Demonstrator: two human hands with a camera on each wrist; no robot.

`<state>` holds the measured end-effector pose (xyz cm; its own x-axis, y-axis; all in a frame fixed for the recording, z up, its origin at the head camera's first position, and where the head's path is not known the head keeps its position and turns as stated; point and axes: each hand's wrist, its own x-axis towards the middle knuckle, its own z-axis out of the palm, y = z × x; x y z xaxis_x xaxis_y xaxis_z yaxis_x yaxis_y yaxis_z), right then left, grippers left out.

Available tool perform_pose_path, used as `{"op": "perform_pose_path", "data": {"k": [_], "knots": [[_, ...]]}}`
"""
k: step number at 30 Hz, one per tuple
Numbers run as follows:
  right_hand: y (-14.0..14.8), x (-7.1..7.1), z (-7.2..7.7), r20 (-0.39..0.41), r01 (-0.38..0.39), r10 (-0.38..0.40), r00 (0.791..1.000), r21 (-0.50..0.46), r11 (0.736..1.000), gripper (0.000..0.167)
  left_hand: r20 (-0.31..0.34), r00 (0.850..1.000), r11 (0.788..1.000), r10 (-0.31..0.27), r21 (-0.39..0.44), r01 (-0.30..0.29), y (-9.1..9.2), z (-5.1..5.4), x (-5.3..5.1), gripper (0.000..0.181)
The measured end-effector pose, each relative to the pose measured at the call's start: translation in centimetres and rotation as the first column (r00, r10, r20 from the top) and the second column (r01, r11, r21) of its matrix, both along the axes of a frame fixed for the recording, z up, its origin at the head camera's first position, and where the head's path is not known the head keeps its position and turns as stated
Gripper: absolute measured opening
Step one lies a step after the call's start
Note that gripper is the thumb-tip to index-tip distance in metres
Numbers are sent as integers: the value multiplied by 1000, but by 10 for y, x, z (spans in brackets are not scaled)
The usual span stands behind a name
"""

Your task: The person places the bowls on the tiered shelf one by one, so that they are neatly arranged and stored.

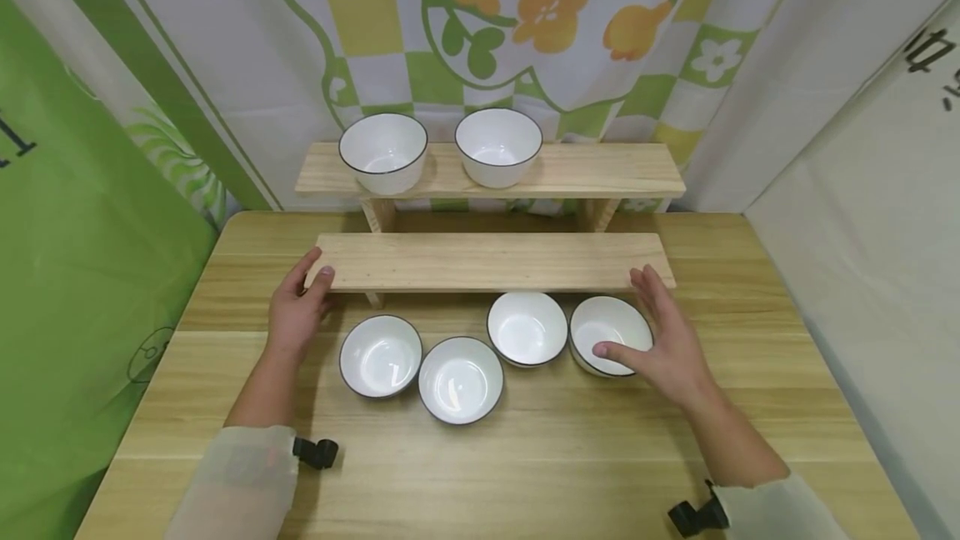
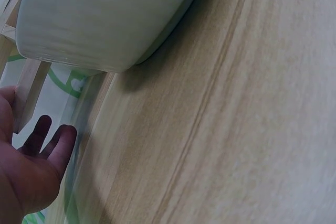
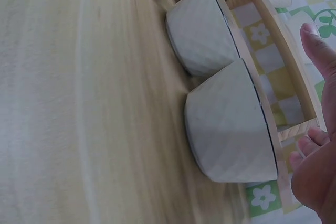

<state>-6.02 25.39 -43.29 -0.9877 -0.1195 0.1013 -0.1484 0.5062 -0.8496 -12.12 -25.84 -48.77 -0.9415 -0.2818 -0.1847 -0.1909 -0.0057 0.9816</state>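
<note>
A two-tier wooden shelf stands on the table, its lower board [image 1: 487, 262] in front of the higher upper board [image 1: 600, 169]. My left hand [image 1: 296, 307] touches the left end of the lower board, thumb over the corner; its other fingers stay loose in the left wrist view. At the right end, my right hand [image 1: 675, 348] has its fingers by the board's corner and its thumb spread over the rightmost white bowl [image 1: 609, 332]. Beside that sits another white bowl [image 1: 527, 328]. Further left are two more, a front bowl [image 1: 461, 382] and the leftmost bowl [image 1: 381, 357].
Two dark-rimmed white bowls, a left one [image 1: 383, 152] and a right one [image 1: 498, 147], stand on the upper board. A patterned cloth [image 1: 375, 19] hangs behind the shelf. Green sheeting [image 1: 75, 232] borders the table's left side, and a pale sheet [image 1: 862, 173] its right.
</note>
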Motion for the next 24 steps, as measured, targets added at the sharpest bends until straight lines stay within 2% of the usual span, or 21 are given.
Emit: {"op": "perform_pose_path", "data": {"k": [18, 24], "knots": [[11, 13, -26, -11, 55, -54, 998, 107, 993, 132, -16, 1000, 999, 6, 35, -6, 3, 0, 1, 60], [14, 16, -32, -22, 54, -52, 998, 105, 993, 130, -21, 1000, 999, 5, 33, -4, 4, 2, 2, 60]]}}
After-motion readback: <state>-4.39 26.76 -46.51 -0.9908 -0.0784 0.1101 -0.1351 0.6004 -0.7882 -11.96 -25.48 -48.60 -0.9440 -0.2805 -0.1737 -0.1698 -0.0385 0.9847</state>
